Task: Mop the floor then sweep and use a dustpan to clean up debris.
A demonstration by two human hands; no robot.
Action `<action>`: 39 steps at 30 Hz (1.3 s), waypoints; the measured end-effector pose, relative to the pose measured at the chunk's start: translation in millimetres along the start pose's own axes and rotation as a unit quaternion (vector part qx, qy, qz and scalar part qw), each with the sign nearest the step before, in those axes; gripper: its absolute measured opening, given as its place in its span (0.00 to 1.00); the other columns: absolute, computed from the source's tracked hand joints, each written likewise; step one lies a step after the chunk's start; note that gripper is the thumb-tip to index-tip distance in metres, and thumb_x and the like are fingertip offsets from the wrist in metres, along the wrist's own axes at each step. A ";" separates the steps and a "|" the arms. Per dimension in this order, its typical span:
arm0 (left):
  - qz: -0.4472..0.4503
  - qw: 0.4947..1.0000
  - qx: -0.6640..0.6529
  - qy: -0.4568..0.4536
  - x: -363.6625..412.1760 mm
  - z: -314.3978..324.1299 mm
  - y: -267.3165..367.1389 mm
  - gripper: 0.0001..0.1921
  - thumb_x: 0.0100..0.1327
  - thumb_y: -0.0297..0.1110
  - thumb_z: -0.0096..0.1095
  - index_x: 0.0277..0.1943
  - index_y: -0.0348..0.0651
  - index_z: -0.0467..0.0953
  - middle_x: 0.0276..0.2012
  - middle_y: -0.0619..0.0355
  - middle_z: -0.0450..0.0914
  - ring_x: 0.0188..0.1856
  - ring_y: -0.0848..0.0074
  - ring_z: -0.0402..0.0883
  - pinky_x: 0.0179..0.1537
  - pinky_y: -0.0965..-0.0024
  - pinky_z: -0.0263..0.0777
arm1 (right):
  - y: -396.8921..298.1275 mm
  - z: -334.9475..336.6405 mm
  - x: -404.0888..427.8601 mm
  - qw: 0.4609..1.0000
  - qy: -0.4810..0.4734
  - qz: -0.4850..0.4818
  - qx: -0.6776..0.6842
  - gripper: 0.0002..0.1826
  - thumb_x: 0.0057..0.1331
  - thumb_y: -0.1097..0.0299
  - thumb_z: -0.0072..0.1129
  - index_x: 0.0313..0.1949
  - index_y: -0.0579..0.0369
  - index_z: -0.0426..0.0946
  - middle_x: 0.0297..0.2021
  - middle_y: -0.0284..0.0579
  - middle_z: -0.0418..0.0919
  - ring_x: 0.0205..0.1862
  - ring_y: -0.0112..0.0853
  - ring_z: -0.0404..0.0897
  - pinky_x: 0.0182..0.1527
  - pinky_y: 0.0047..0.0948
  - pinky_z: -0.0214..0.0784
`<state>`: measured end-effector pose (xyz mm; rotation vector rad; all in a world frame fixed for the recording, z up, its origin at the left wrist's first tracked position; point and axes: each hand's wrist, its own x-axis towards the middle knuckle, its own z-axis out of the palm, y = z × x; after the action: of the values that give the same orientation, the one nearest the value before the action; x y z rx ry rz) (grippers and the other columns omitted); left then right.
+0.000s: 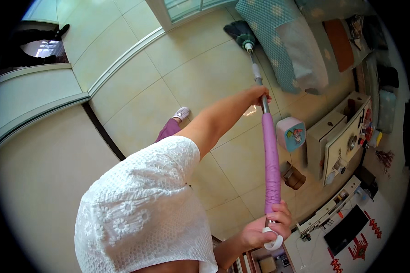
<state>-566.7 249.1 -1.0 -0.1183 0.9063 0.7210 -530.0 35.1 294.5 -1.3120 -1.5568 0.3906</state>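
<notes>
A long mop with a metal shaft (265,107), a padded purple sleeve (272,160) and a dark green head (242,34) runs down the right of the view. My left hand (259,94), at the end of a stretched arm, grips the bare shaft above the purple sleeve. At the near end, my right hand (271,223) wraps the pole beside a white end cap with a hanging loop (275,243). The head rests on the tiled floor (191,68) against a quilted teal sofa cover (271,37). My slippered foot (182,113) shows beyond my white sleeve.
Right of the pole stand a pink and blue stool (291,133), a brown wooden bucket (293,175) and a coffee table (345,143) with drawers. A television (346,229) hangs lower right. Sliding door track (126,61) crosses the floor; another person's legs (34,47) are far left.
</notes>
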 end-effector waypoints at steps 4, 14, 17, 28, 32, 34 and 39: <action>-0.072 0.997 -0.006 -0.015 -4.5 13.6 -26.4 0.04 0.40 0.27 0.47 0.23 0.38 0.63 0.17 0.57 0.69 0.16 0.76 0.69 0.17 0.74 0.64 | -9.7 -16.7 2.9 0.999 0.035 -0.035 0.003 0.11 0.54 0.61 0.33 0.18 0.53 0.54 0.15 0.38 0.57 0.21 0.31 0.61 0.31 0.35 0.57; -0.034 0.981 -0.114 0.152 -104.7 53.4 -100.3 0.08 0.37 0.25 0.50 0.23 0.40 0.60 0.14 0.59 0.63 0.15 0.74 0.66 0.19 0.69 0.64 | -7.2 -153.9 74.6 0.991 0.076 0.003 0.108 0.11 0.52 0.68 0.36 0.15 0.57 0.55 0.14 0.41 0.56 0.23 0.33 0.60 0.30 0.32 0.52; 0.005 0.968 -0.173 0.182 -124.8 27.2 -130.2 0.09 0.38 0.24 0.49 0.24 0.38 0.59 0.15 0.57 0.63 0.14 0.74 0.65 0.15 0.71 0.62 | 18.3 -172.3 77.4 0.982 0.036 0.069 0.174 0.11 0.52 0.66 0.37 0.15 0.57 0.57 0.14 0.40 0.56 0.23 0.33 0.60 0.31 0.31 0.53; 0.156 0.846 -0.384 0.335 -187.7 -198.3 -190.4 0.06 0.41 0.25 0.48 0.23 0.37 0.59 0.13 0.58 0.63 0.12 0.75 0.65 0.11 0.74 0.61 | 60.4 -31.0 -2.8 0.890 -0.259 0.135 0.349 0.07 0.48 0.69 0.37 0.17 0.57 0.60 0.12 0.42 0.62 0.20 0.32 0.66 0.30 0.35 0.61; 0.206 0.782 -0.400 0.431 -237.0 -271.8 -220.0 0.06 0.42 0.25 0.48 0.25 0.37 0.60 0.14 0.56 0.65 0.14 0.74 0.67 0.12 0.72 0.63 | 43.0 14.7 -58.7 0.755 -0.392 0.175 0.495 0.04 0.46 0.73 0.37 0.21 0.60 0.60 0.12 0.44 0.62 0.19 0.31 0.65 0.32 0.38 0.59; 0.204 0.771 -0.389 0.462 -259.2 -289.8 -245.5 0.07 0.43 0.27 0.47 0.25 0.36 0.60 0.14 0.55 0.65 0.14 0.73 0.67 0.12 0.72 0.63 | 40.4 20.5 -78.5 0.696 -0.453 0.156 0.535 0.05 0.45 0.74 0.39 0.22 0.62 0.60 0.13 0.45 0.63 0.18 0.31 0.64 0.32 0.36 0.59; 0.116 0.838 -0.315 0.429 -287.3 -258.8 -258.2 0.14 0.47 0.43 0.38 0.24 0.39 0.62 0.17 0.52 0.67 0.18 0.73 0.66 0.18 0.75 0.61 | 34.1 15.0 -75.5 0.660 -0.513 0.115 0.536 0.06 0.45 0.74 0.40 0.24 0.63 0.61 0.13 0.44 0.63 0.17 0.30 0.63 0.30 0.34 0.58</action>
<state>-698.1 -196.8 1.8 -1.0021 1.5182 1.2141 -532.6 -13.3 225.7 -0.2092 -1.4460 2.1246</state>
